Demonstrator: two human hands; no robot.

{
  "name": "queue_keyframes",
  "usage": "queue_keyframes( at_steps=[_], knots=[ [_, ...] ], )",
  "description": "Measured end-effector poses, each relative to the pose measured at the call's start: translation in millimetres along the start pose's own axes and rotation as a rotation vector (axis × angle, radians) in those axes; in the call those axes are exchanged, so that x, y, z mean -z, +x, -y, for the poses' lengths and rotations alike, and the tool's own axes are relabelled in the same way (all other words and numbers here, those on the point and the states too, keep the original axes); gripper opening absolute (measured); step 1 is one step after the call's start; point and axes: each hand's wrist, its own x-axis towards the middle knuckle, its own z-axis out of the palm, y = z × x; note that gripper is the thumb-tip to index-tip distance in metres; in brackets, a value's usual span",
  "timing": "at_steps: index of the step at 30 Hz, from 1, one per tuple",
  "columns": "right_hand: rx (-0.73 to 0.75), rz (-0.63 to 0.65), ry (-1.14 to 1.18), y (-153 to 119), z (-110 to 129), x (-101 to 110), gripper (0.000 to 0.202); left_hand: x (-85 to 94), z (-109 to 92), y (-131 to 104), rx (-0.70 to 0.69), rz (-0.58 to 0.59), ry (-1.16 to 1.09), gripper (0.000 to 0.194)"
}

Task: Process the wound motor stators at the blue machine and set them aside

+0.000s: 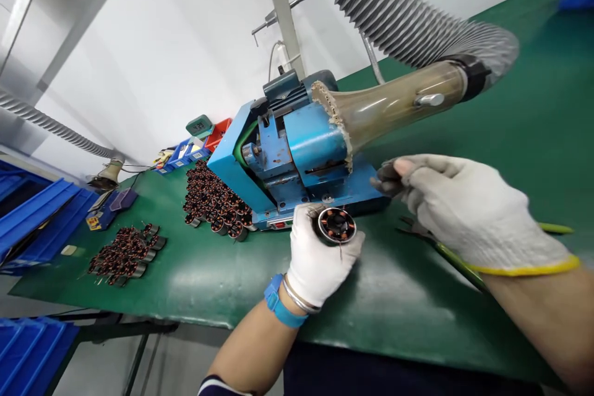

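My left hand (pixel 320 266), in a white glove, is wrapped around a motor stator (pixel 337 226) with copper windings inside a silver ring. The stator's open face points up, and thin wire ends stick out at its edge. Just behind it stands a blue belt-driven machine (pixel 315 142). To the right, my gloved right hand (pixel 468 204) hovers with thumb and fingers pinched together; the fingertips are dark with dirt and the thumb tip is bare. Whether anything is between them cannot be made out. Under that hand lies a pair of green-handled pliers (pixel 457 266), partly hidden.
A clear suction funnel (pixel 399 105) leads from the machine to a grey ribbed hose (pixel 390 6). Piled stators (pixel 216 201) sit left of the machine, with a second group (pixel 125 253) farther left. Blue bins (pixel 185 151) and a small clock (pixel 198 125) stand behind on the green table (pixel 195 291).
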Motion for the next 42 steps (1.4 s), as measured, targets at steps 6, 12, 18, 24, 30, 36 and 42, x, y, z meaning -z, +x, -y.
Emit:
queue_keyframes(
  at_steps=[6, 12, 18, 24, 30, 36, 42],
  knots=[
    [-0.008, 0.426, -0.127, -17.8, 2.4, -29.1, 0.057, -8.5, 3.5, 22.4, 0.137, -0.145, -0.007, 0.061],
    [0.169, 0.355, -0.269, -12.8, 0.7, -47.7, 0.049, -6.1, -13.4, 43.7, 0.094, -0.197, 0.076, 0.053],
    [0.184, 0.359, -0.165, -4.6, -6.4, -48.1, 0.05, -9.1, -14.4, 52.4, 0.034, -0.219, 0.152, 0.05],
    [0.17, 0.415, -0.075, -1.9, -8.1, -47.5, 0.043, -12.6, -13.3, 56.5, 0.016, -0.198, 0.198, 0.053],
    [0.2, 0.308, -0.257, -20.0, -9.2, -38.9, 0.052, -12.8, -10.6, 39.9, 0.02, -0.177, 0.08, 0.053],
    [0.404, 0.268, -0.236, -40.8, -28.0, -37.9, 0.052, -7.6, -3.5, 14.9, 0.032, -0.222, -0.059, 0.057],
    [0.544, 0.409, -0.226, -40.2, -34.8, -35.8, 0.065, 6.9, -15.2, 9.6, 0.413, -0.119, -0.614, 0.058]
  ],
)
